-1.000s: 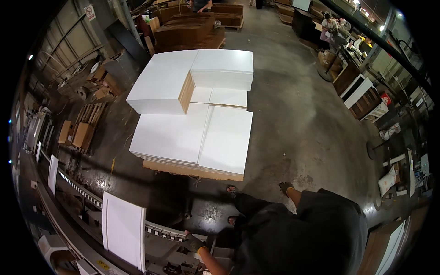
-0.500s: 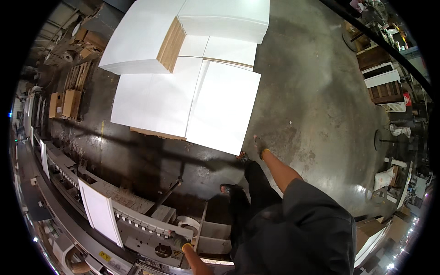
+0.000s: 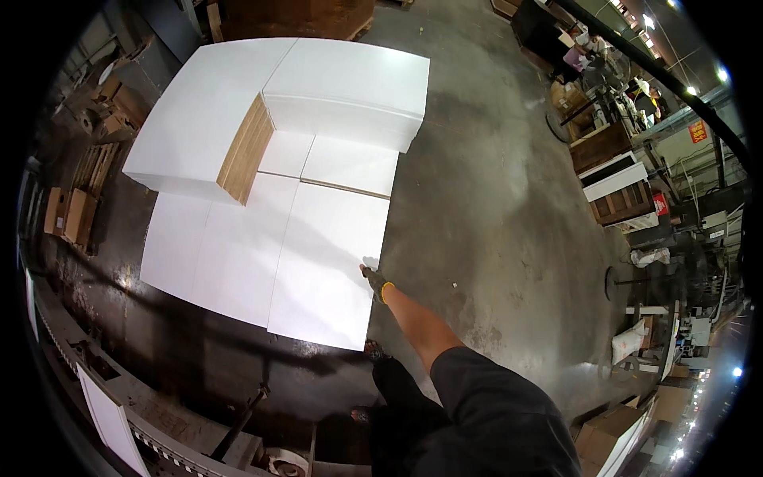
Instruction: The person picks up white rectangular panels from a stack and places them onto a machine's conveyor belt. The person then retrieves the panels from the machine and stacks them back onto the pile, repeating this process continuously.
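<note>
My right hand (image 3: 373,280), in a dark glove with bare fingertips and a yellow cuff, reaches over the right edge of a large white panel (image 3: 334,262). Its fingers are stretched out at the panel's surface; whether they press on it I cannot tell. This panel lies flat at the near right of a low stack of white boards (image 3: 230,270). Taller piles stand behind, one with brown layered board edges (image 3: 246,151) showing. My left hand is out of view.
At lower left runs a long machine with a roller track (image 3: 159,449) and a white panel (image 3: 111,417) on it. Cardboard boxes (image 3: 71,215) and a wooden pallet (image 3: 97,167) are at the left. Shelves, a fan and a white sack (image 3: 628,342) line the right.
My right hand has moved from beside my leg to the white panel's right edge. My left hand, earlier at the machine, has left the view. The view has shifted.
</note>
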Tool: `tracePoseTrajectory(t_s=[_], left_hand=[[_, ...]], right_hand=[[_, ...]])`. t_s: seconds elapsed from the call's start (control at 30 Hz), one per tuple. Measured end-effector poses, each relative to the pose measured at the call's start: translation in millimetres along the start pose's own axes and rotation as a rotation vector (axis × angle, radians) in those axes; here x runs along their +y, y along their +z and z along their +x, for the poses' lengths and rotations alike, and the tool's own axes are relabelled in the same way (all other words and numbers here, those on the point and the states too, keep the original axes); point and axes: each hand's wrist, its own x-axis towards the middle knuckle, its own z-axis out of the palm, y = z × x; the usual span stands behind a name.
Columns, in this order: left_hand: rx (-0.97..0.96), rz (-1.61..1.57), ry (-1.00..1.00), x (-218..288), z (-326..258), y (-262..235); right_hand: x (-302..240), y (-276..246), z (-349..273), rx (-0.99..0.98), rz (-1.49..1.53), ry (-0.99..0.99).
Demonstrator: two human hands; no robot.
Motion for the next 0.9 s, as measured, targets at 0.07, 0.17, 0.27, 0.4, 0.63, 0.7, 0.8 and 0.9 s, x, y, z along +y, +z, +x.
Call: tracePoseTrajectory(t_s=[0.07, 0.17, 0.27, 0.4, 0.63, 0.7, 0.8, 0.9], left_hand=[[-0.001, 0.0, 0.016, 9, -2, 5], [0.009, -0.017, 0.038, 19, -5, 13], [0.014, -0.041, 0.063, 30, -8, 21], [0.035, -0.06, 0.098, 39, -9, 29], [0.131, -0.1, 0.149, 53, -5, 36], [0.186, -0.115, 0.164, 57, -6, 35], [0.276, -0.141, 0.217, 64, -18, 34], [0.279, -0.189, 0.333, 81, -46, 40]], right_hand=[[-3, -6, -10, -0.014, -0.067, 0.079], [10, -5, -29, 0.049, -0.304, -0.23], [36, -12, -81, -0.149, -0.294, -0.296], [67, -29, -189, -0.253, -0.614, -0.298], [164, -166, -286, -0.376, -1.08, -0.355], [195, -220, -278, -0.513, -1.222, -0.447], [224, -278, -271, -0.301, -1.275, -0.2], [219, -322, -280, -0.164, -1.066, -0.105]])
